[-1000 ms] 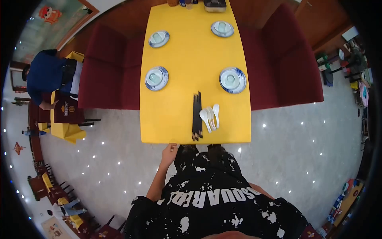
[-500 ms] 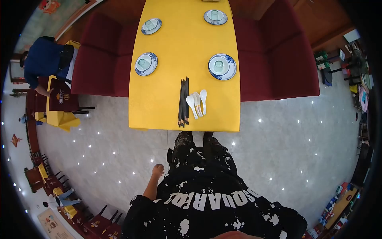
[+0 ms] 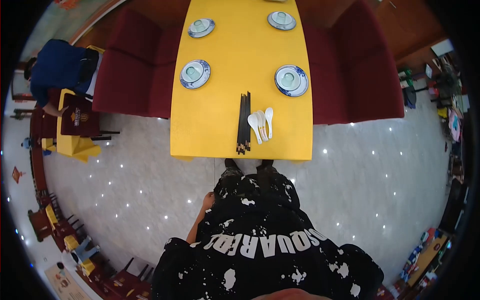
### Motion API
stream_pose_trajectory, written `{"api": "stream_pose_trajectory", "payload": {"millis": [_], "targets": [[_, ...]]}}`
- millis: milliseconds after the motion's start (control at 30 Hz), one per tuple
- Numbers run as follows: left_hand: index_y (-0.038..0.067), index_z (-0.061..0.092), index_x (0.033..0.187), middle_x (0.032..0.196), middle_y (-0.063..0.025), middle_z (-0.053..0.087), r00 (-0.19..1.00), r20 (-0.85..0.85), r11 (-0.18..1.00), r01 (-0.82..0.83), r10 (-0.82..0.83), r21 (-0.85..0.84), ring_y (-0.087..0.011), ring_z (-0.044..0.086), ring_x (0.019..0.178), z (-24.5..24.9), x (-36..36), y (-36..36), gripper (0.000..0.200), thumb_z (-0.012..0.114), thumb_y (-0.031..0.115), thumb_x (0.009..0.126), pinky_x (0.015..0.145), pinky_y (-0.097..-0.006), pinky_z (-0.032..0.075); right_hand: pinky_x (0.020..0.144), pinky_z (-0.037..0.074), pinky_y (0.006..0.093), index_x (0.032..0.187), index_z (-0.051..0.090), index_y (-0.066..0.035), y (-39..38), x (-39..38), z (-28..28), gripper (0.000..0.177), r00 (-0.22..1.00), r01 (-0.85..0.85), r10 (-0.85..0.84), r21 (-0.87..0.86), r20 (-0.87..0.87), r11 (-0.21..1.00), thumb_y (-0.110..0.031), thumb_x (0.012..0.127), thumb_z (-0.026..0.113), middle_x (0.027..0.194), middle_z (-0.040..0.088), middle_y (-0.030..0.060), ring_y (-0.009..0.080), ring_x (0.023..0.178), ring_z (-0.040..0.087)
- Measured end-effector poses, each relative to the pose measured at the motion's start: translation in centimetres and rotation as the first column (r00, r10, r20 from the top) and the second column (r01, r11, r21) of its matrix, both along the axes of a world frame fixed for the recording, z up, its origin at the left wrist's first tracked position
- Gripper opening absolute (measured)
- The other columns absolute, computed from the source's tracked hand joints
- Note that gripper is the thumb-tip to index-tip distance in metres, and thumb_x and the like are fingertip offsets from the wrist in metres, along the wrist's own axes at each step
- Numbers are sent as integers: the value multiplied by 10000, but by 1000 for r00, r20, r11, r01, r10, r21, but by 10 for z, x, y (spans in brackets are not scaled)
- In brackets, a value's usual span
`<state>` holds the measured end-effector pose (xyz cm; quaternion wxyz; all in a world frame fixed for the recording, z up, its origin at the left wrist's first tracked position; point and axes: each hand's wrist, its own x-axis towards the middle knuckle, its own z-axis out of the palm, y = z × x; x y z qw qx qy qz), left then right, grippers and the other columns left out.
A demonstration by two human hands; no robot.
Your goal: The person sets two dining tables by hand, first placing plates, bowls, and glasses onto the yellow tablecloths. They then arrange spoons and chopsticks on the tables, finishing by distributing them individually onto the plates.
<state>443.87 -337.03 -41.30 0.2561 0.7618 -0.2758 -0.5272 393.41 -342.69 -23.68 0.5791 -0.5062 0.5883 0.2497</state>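
Observation:
My left hand (image 3: 208,200) hangs low beside my left thigh, short of the table's near edge. Its fingers look curled, with nothing visible in them; the dark clothing partly covers it. My right hand is out of view. Nearest to me on the yellow tablecloth (image 3: 210,122) lies a bundle of black chopsticks (image 3: 244,122), their banded ends towards me. Several white spoons (image 3: 260,125) rest just right of the chopsticks. Neither hand touches them.
Blue-and-white plates with bowls and glasses stand along both sides: near left (image 3: 202,84), near right (image 3: 301,86), far left (image 3: 210,29), far right (image 3: 271,22). Dark red seats (image 3: 125,85) flank the table. Another person (image 3: 62,65) bends over a chair at left.
The table and its tableware have shifted right and slightly up in view. My left hand has moved in closer to my thigh. The chopsticks and spoons stay put on the cloth.

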Motion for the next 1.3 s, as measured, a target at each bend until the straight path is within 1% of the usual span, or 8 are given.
{"api": "stream_pose_trajectory", "payload": {"millis": [233,267,367,467,533,600,800,1300], "targets": [[58,681,928,918,-135,715,536,563,680,730,-629,64,-326,689,843,-39,102,-11,239,574,262,868,689,-435,539,777,516,378,1044,701,-33,-29,31,35,380,956,-293,285,206,69,934,-347,836,649,977,724,114,249,858,678],[48,680,883,783,-127,701,922,338,955,93,-189,280,-270,692,744,98,76,-77,230,563,244,863,650,-404,531,777,516,376,1045,701,-33,-55,40,43,380,916,-399,373,264,146,878,-348,837,649,976,725,111,246,855,678],[22,654,843,681,-112,668,935,355,994,49,-13,-94,-247,652,622,98,108,-134,278,571,283,894,615,-365,504,703,519,363,995,707,-32,-160,72,47,324,771,-399,336,0,541,917,-307,849,617,886,721,91,203,748,665],[15,641,857,690,-140,654,917,386,954,197,-98,-227,-255,648,641,150,97,-226,298,586,303,910,610,-370,486,766,521,415,906,693,-21,-252,145,26,358,992,-76,117,-477,56,875,-343,857,545,888,698,179,350,819,673],[24,646,905,712,-153,658,921,364,917,256,-136,-306,-269,657,671,158,74,-283,296,609,317,901,627,-380,494,845,508,461,1096,633,-9,-289,192,0,436,962,272,-193,-684,192,677,-355,832,614,994,663,242,392,948,651],[29,646,981,779,-170,677,895,373,879,368,-247,-302,-302,673,736,159,49,-332,333,638,345,875,688,-407,518,864,501,487,1216,552,-16,-315,226,-28,617,968,177,-248,-782,29,598,-438,788,690,1101,596,256,424,1023,604],[-57,433,1269,1206,-298,530,723,490,848,525,-487,69,-431,594,1066,162,-60,-402,827,737,492,730,853,-484,516,845,501,516,1236,489,-5,-344,250,-26,826,984,60,-173,-844,-39,533,-529,673,791,1113,539,235,422,1027,566],[8,463,1230,1146,-196,519,698,687,958,287,-202,-9,-395,536,1054,176,-126,-416,596,711,282,761,854,-493,483,649,509,436,995,564,19,-382,201,-54,398,881,429,-206,-533,426,730,-326,832,675,797,641,190,334,695,640]]}}
